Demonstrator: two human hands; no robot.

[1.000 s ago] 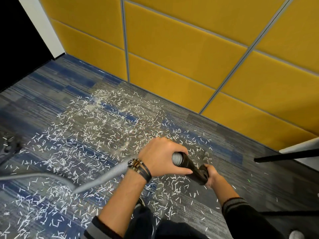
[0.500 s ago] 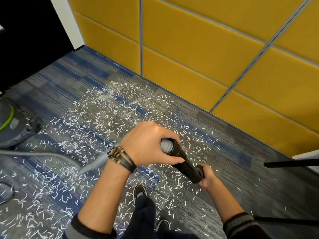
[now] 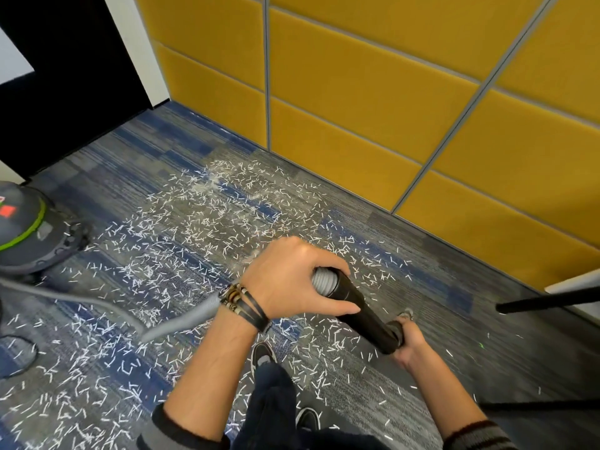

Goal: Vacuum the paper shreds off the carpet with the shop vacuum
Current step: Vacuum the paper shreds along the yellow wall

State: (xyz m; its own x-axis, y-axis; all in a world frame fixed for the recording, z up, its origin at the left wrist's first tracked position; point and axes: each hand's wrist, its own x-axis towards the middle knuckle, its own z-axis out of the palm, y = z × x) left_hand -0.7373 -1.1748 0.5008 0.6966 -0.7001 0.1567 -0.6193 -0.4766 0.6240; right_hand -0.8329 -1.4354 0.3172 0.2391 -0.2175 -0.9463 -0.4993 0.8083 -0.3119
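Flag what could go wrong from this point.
The grey hose trails across the carpet near the shoe; a step could snag it and tug the shop vacuum.
The left hand grips where hose meets black tube; twisting might loosen that joint.
The right hand steers the tube near a black pole, which a sweep could knock.

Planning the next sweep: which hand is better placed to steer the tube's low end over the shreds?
Right. The right hand grips the tube at its low end, nearest the carpet; the left hand holds the top, where the hose joins.
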